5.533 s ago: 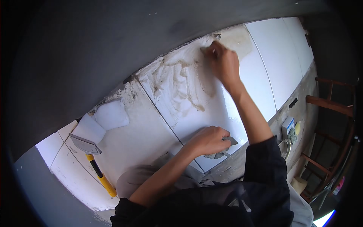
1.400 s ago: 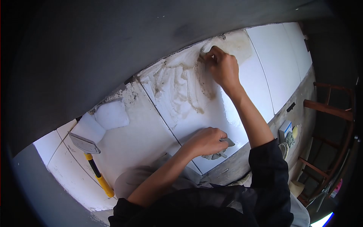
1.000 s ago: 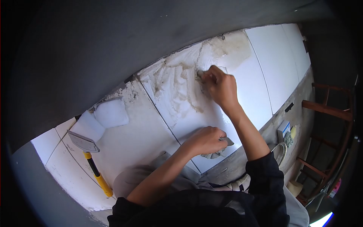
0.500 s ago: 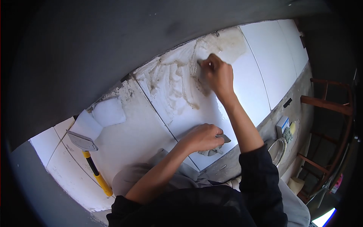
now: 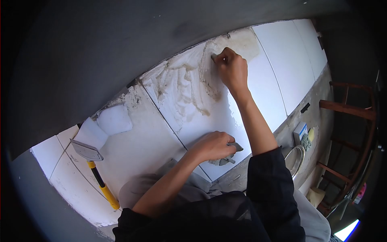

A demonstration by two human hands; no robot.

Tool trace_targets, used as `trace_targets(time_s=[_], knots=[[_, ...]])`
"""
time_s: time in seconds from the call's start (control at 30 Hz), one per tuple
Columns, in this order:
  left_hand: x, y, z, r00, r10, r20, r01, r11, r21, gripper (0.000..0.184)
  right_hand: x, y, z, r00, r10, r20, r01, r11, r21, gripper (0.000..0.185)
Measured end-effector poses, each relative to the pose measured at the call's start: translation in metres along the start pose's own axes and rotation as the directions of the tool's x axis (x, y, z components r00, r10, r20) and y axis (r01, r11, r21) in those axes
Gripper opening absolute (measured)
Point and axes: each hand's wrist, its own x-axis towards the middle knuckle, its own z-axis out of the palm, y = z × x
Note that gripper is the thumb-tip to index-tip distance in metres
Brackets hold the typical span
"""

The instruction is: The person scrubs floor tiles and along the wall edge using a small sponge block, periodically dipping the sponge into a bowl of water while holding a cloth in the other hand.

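Observation:
My left hand (image 5: 214, 146) is closed round a grey-green cloth (image 5: 222, 161), low on the white tile near its front edge. Farther up the same tile, my right hand (image 5: 232, 66) pinches a small dark piece (image 5: 213, 57) against the surface. Its exact shape is mostly hidden by my fingers. Brownish, streaky smears (image 5: 185, 80) cover the tile to the left of my right hand. A dull beige patch (image 5: 246, 42) lies just beyond it, up to the dark wall.
On the left are two white pads (image 5: 115, 119) and a scraper with a yellow and black handle (image 5: 108, 197). At the right stand a small blue and white box (image 5: 300, 131), a greenish cloth (image 5: 306, 142), a metal ring-like rim (image 5: 298, 161) and a reddish-brown frame (image 5: 346, 109).
My right hand has moved down the smeared tile and back up towards the wall, the small piece still pinched. My left hand keeps its hold on the cloth. The view has shifted slightly.

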Motion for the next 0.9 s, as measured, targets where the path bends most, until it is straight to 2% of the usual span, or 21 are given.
trace_targets(time_s=[0.13, 0.27, 0.37, 0.47, 0.57, 0.67, 0.77, 0.87, 0.9], knots=[[0.009, -0.011, 0.005, 0.997, 0.074, -0.027, -0.074, 0.997, 0.018, 0.032, -0.049, 0.002, -0.011, 0.998, 0.031, 0.053, -0.031, 0.999, -0.012, 0.011], [0.008, -0.009, 0.002, 0.998, 0.046, -0.032, -0.046, 0.999, 0.009, 0.032, -0.061, 0.007, -0.014, 0.993, 0.029, 0.111, -0.032, 0.999, 0.020, 0.010], [0.007, -0.009, 0.006, 1.000, 0.027, -0.005, -0.027, 1.000, -0.011, 0.033, -0.009, 0.005, 0.001, 1.000, 0.005, -0.015, -0.005, 1.000, -0.019, 0.010], [0.004, -0.005, 0.004, 1.000, 0.002, 0.015, -0.002, 1.000, -0.019, 0.033, 0.003, 0.001, 0.003, 0.999, 0.013, -0.049, -0.014, 1.000, 0.000, 0.010], [0.007, -0.006, 0.001, 0.999, 0.032, -0.026, -0.032, 0.999, 0.002, 0.032, -0.057, 0.001, -0.013, 0.994, 0.055, 0.100, -0.054, 0.999, -0.007, 0.011], [0.009, -0.008, 0.003, 0.999, 0.035, -0.021, -0.035, 0.999, 0.018, 0.032, -0.073, 0.003, -0.017, 0.985, 0.084, 0.150, -0.086, 0.996, 0.010, 0.010], [0.005, -0.004, 0.003, 1.000, 0.003, 0.016, -0.003, 1.000, 0.009, 0.033, -0.027, 0.001, -0.001, 1.000, -0.014, 0.008, 0.014, 1.000, -0.006, 0.011], [0.004, -0.004, 0.004, 1.000, 0.010, 0.011, -0.010, 1.000, 0.002, 0.032, -0.004, 0.000, 0.005, 0.999, 0.007, -0.032, -0.006, 1.000, 0.021, 0.013], [0.005, -0.006, 0.005, 1.000, 0.022, 0.002, -0.022, 1.000, 0.001, 0.032, -0.014, -0.001, 0.001, 0.999, 0.034, 0.006, -0.034, 0.999, 0.026, 0.014]])
